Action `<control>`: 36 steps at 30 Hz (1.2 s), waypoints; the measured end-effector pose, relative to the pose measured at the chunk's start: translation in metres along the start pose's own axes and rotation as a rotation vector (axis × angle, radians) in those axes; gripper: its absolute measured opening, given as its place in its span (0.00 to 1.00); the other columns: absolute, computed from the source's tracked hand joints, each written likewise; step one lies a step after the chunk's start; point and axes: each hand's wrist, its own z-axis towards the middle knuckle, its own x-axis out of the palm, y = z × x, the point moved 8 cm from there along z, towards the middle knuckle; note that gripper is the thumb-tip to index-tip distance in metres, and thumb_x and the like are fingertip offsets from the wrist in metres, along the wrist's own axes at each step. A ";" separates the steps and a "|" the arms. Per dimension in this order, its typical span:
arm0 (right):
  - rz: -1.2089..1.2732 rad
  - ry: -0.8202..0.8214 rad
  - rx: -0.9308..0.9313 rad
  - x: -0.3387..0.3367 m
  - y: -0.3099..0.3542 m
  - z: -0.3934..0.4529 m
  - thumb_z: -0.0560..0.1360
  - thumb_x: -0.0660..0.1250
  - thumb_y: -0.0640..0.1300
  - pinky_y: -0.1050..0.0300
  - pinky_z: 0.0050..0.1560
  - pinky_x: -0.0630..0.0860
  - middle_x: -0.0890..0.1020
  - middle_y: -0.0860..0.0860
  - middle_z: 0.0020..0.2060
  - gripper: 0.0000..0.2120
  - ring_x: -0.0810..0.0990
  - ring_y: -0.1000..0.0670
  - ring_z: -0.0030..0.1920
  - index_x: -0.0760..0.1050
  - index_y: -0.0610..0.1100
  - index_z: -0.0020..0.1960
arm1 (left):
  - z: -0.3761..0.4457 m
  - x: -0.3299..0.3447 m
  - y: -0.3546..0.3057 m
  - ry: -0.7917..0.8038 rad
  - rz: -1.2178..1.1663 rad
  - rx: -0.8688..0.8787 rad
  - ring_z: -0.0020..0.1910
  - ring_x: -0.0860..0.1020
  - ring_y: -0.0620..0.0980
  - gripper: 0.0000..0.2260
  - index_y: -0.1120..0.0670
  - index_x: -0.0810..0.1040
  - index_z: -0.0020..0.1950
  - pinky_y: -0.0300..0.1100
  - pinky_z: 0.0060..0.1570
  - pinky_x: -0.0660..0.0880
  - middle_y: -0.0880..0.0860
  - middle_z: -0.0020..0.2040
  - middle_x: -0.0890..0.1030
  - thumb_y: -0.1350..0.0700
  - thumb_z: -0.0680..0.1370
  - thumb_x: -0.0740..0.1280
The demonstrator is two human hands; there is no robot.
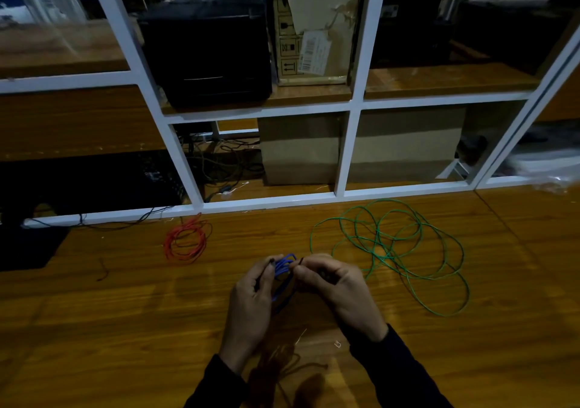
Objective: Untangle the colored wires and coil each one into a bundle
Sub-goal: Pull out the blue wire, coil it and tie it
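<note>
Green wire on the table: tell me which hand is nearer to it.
Right. The right hand sits just beside the green wire, nearly touching its nearest loops; the left hand is farther away, beyond the blue bundle.

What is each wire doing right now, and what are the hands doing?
blue wire: coiled, held between both hands.
red wire: coiled in a bundle, lying on the table.
green wire: loose, sprawling loops on the table.
left hand: grips the blue wire.
right hand: pinches the blue wire.

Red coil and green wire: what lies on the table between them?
Only bare wooden table lies between the red coil and the green wire in the head view; the hands with the blue wire sit nearer the camera.
</note>
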 end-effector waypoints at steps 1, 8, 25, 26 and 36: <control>-0.035 -0.012 -0.036 0.000 0.002 0.002 0.73 0.73 0.43 0.52 0.51 0.80 0.84 0.45 0.49 0.10 0.83 0.47 0.51 0.84 0.39 0.51 | 0.000 0.000 0.000 0.003 0.003 0.001 0.55 0.81 0.43 0.11 0.42 0.81 0.60 0.46 0.51 0.81 0.43 0.57 0.83 0.52 0.84 0.60; -0.049 -0.105 -0.001 0.006 -0.005 0.005 0.72 0.74 0.35 0.62 0.39 0.78 0.86 0.43 0.41 0.09 0.85 0.52 0.40 0.80 0.40 0.51 | -0.001 0.003 -0.005 0.017 -0.014 0.009 0.56 0.81 0.45 0.12 0.43 0.81 0.60 0.48 0.53 0.81 0.44 0.57 0.83 0.53 0.84 0.60; -0.462 -0.127 -0.049 0.009 -0.007 0.009 0.71 0.76 0.44 0.64 0.37 0.78 0.86 0.55 0.37 0.04 0.84 0.59 0.36 0.86 0.47 0.46 | -0.001 0.001 -0.008 0.025 0.006 0.016 0.59 0.80 0.42 0.15 0.45 0.80 0.64 0.54 0.56 0.80 0.40 0.59 0.81 0.46 0.82 0.59; -0.462 -0.120 -0.055 0.010 -0.005 0.009 0.72 0.76 0.44 0.65 0.36 0.78 0.86 0.56 0.37 0.03 0.83 0.59 0.35 0.86 0.47 0.46 | -0.001 0.000 -0.009 0.024 0.008 0.023 0.58 0.80 0.42 0.14 0.45 0.80 0.63 0.54 0.56 0.80 0.39 0.58 0.82 0.47 0.82 0.59; -0.453 -0.089 -0.055 0.014 -0.003 0.016 0.73 0.75 0.43 0.60 0.38 0.81 0.87 0.54 0.38 0.03 0.84 0.58 0.36 0.87 0.47 0.46 | -0.001 -0.001 -0.010 0.039 0.040 0.032 0.58 0.80 0.41 0.14 0.48 0.79 0.66 0.51 0.56 0.81 0.44 0.60 0.81 0.50 0.84 0.59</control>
